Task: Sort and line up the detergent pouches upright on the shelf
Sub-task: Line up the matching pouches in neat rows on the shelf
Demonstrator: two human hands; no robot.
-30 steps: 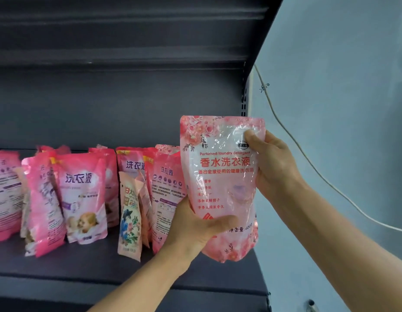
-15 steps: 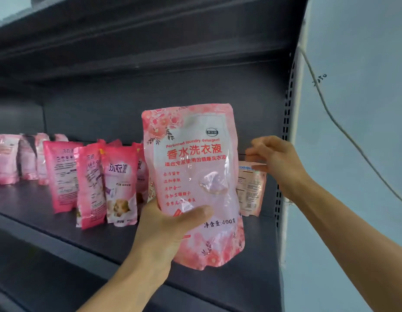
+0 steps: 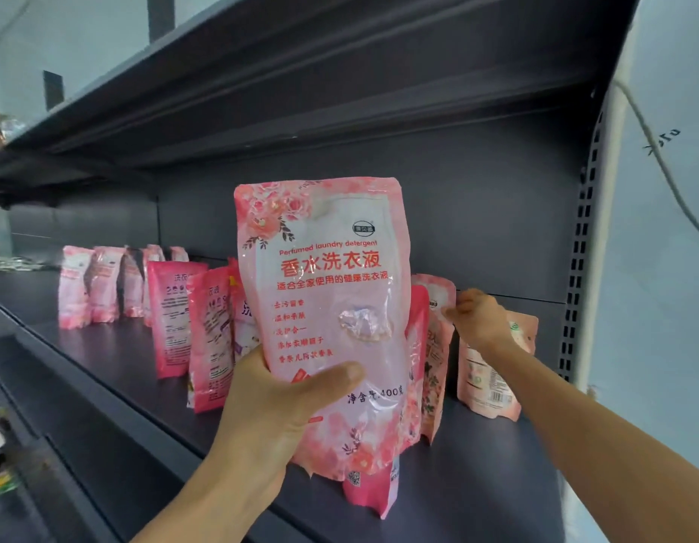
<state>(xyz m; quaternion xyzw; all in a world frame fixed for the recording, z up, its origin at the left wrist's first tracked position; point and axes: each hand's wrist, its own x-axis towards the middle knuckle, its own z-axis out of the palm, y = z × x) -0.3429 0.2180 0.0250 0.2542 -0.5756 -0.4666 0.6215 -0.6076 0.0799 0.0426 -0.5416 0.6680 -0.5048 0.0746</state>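
Note:
My left hand [image 3: 277, 409] grips a large pale-pink detergent pouch [image 3: 332, 291] by its lower part and holds it upright in front of the dark shelf [image 3: 477, 484]. Behind it, my right hand [image 3: 479, 319] reaches to the top edge of a floral pouch [image 3: 436, 354], fingers curled at it. A small pink pouch [image 3: 493, 386] stands at the far right, partly behind my right wrist. Darker pink pouches [image 3: 195, 327] stand to the left, and several pale ones [image 3: 101, 284] line up farther left.
The shelf's perforated upright [image 3: 579, 244] closes the right end, with a grey wall and a hanging cable [image 3: 661, 158] beyond. Another shelf board [image 3: 340, 72] overhangs above. A pink pouch [image 3: 373, 491] shows under the held one at the front edge.
The view has come closer and swung left. My right hand has moved from the far-right pouch to the top of the floral pouch. My left hand still holds the large pouch.

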